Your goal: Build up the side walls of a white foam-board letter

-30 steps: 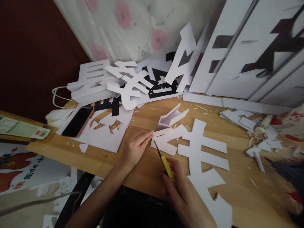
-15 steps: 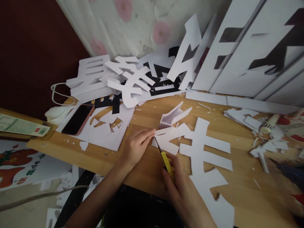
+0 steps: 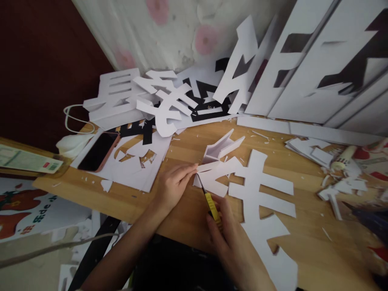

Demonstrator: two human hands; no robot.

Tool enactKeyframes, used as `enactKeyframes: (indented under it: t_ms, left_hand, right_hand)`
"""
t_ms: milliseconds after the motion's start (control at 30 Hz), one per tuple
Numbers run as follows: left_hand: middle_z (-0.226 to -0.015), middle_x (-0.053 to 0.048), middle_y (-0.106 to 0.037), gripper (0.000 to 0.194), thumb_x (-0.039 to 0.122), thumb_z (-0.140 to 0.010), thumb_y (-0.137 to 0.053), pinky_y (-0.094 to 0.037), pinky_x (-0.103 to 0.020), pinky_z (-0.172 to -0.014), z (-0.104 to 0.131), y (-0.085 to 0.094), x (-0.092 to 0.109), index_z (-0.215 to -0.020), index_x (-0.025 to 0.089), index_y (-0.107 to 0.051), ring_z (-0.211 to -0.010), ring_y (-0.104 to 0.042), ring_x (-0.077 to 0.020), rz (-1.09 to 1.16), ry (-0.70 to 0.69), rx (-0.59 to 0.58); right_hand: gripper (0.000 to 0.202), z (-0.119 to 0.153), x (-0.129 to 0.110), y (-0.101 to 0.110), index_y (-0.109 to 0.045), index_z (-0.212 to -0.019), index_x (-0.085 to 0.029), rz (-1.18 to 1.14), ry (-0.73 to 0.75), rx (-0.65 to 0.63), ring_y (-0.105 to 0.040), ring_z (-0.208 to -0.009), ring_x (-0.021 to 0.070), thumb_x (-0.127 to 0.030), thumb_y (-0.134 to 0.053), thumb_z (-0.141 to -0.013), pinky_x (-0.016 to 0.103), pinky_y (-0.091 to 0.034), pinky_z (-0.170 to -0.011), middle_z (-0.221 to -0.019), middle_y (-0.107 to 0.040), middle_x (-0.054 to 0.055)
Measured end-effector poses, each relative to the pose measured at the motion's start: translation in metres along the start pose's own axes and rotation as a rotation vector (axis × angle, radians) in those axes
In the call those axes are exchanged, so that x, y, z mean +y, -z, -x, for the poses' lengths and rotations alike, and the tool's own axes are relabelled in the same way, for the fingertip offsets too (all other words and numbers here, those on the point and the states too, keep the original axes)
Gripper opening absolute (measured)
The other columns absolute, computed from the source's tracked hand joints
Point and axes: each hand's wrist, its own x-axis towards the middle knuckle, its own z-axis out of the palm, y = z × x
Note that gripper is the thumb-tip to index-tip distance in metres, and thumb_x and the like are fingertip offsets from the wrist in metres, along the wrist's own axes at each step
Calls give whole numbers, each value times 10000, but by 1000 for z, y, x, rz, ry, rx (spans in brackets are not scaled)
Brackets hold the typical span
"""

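My right hand (image 3: pixel 226 226) is closed round a yellow utility knife (image 3: pixel 213 209), its thin blade pointing up and left. The blade tip lies close to the fingertips of my left hand (image 3: pixel 177 182). Those fingertips are pinched on the end of a narrow white foam board strip (image 3: pixel 209 166). Under and beside the strip lies a large white cut-out character (image 3: pixel 253 190), flat on the wooden table. Just behind, a small folded white foam piece (image 3: pixel 223 146) stands on edge. Whether the blade touches the strip is hard to tell.
A phone (image 3: pixel 99 151) rests on white sheets at left. Cut-out characters (image 3: pixel 168 103) are piled at the back, with large boards (image 3: pixel 303 81) leaning on the right. Scraps (image 3: pixel 342 186), a white-tipped bottle (image 3: pixel 344 157) and a dark blurred tool (image 3: pixel 368 218) lie at right.
Both hands keep almost the same place, with the knife still by the left fingertips. The whole view has shifted very slightly.
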Motion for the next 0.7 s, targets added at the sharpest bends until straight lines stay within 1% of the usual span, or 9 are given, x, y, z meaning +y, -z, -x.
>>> enactKeyframes:
  t_ms: [367,500,600,700]
  left_hand:
    - [-963,-47,-814,194,73,-887,-685,-644,-265,-812,0,-3,0,-1036,178,-751,-865,-775,-155,-8,-18,35]
    - [-968,-50,-814,188,77,-887,-689,-644,-271,-815,0,-2,0,-1036,177,-747,-867,-775,-158,-23,-19,28]
    - [-968,-65,-814,177,73,-895,-678,-643,-268,-814,1,-2,-1,-1035,159,-744,-873,-776,-160,-16,-35,30]
    - [-982,-64,-814,181,75,-901,-670,-644,-274,-811,2,-2,-1,-1041,167,-742,-878,-776,-161,-11,-37,31]
  right_hand:
    - [333,-1,-1,0,-498,-1298,-275,16,24,6,-679,-1102,231,-351,-434,-980,356,-554,-915,-1243,-674,76]
    - [317,-1,-4,-1,-459,-1291,-275,15,37,-25,-674,-1102,213,-341,-374,-993,368,-544,-938,-1231,-676,73]
    - [321,0,-3,-2,-417,-1307,-280,19,24,-64,-649,-1147,213,-333,-337,-1001,399,-524,-971,-1243,-660,79]
    - [322,0,0,-4,-394,-1329,-296,3,13,-89,-626,-1189,203,-343,-331,-1017,385,-511,-990,-1258,-645,67]
